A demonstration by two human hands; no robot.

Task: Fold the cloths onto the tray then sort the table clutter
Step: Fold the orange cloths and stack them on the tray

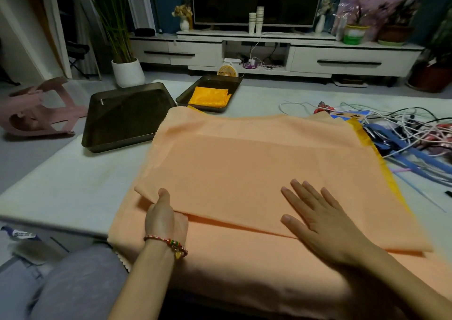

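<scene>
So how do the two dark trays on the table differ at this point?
The nearer tray holds nothing that I can see; the farther tray holds a folded yellow cloth. The nearer tray sits left of the orange cloth's far corner; the farther tray lies beyond that cloth's far edge. The nearer tray appears larger, though it is also closer to the camera. Both are dark, shallow, rectangular and rest on the white table.
</scene>
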